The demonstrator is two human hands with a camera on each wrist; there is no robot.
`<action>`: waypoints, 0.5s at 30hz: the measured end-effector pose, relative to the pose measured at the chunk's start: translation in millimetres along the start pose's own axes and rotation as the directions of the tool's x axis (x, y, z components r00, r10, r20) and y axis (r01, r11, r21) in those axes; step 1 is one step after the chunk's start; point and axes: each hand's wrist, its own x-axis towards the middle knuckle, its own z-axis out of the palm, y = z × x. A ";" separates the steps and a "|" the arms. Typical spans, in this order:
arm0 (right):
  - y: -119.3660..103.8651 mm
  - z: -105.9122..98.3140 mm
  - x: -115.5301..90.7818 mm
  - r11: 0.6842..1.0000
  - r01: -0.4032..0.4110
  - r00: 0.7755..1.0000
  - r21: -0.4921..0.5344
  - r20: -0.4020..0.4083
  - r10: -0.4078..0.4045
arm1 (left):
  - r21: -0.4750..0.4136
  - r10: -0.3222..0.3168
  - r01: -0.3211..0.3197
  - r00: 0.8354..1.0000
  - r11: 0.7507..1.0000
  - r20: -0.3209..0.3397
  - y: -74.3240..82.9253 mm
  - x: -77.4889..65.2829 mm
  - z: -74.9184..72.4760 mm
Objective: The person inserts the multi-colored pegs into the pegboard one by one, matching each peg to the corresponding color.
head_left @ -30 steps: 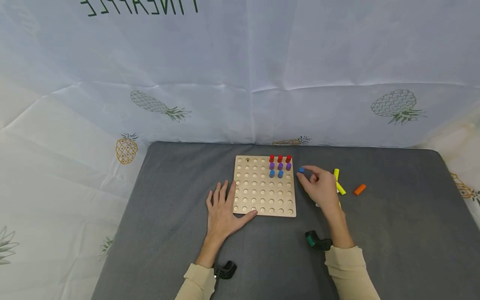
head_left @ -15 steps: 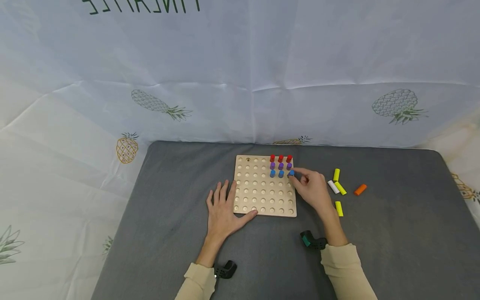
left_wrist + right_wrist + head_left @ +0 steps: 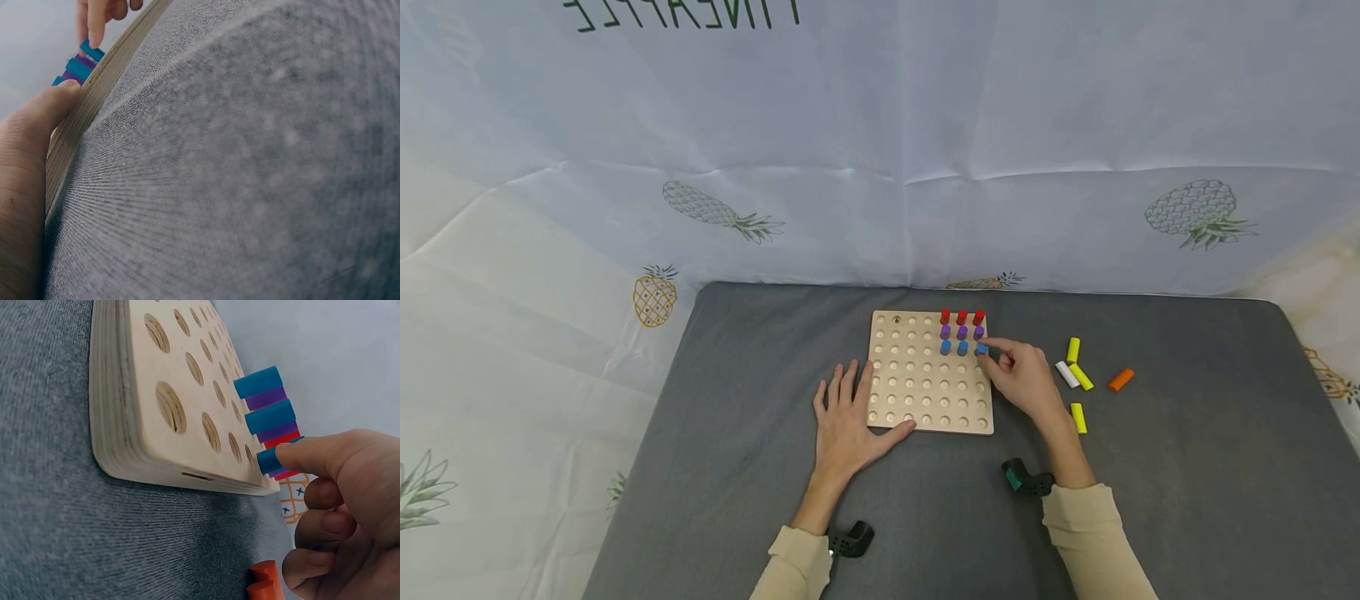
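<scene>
A blue peg (image 3: 269, 462) is being pinched by the right grip (image 3: 1024, 377) and should be being pushed down straight; the board (image 3: 934, 392) is being touched by the spread-out left grip (image 3: 844, 432).

Left hand (image 3: 844, 433) spread, right hand (image 3: 1028, 379) pinched.
The left fingers (image 3: 832, 398) point forward, straight and a little apart, their thumb (image 3: 895, 435) stretched out toward the right. The right index finger (image 3: 1004, 342) and right thumb (image 3: 992, 365) form a narrow pinch while the remaining fingers (image 3: 322, 528) curl toward the palm. Both forearms (image 3: 1070, 458) reach forward and slant inward, well apart.
</scene>
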 end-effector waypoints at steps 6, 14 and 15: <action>1.0 0.6 1.2 1.000 0.009 1.000 -0.004 0.008 -0.009 | 0.000 -0.009 0.009 1.000 1.000 0.014 0.0 0.2 0.0; 4.4 -4.1 -1.5 1.000 -0.004 1.000 -0.017 0.000 0.004 | 0.003 -0.007 0.007 1.000 1.000 0.011 -0.7 -0.1 0.8; 5.2 -6.0 -2.6 1.000 -0.009 1.000 -0.021 -0.006 0.009 | 0.003 -0.006 0.006 1.000 1.000 0.009 -0.8 -0.1 0.9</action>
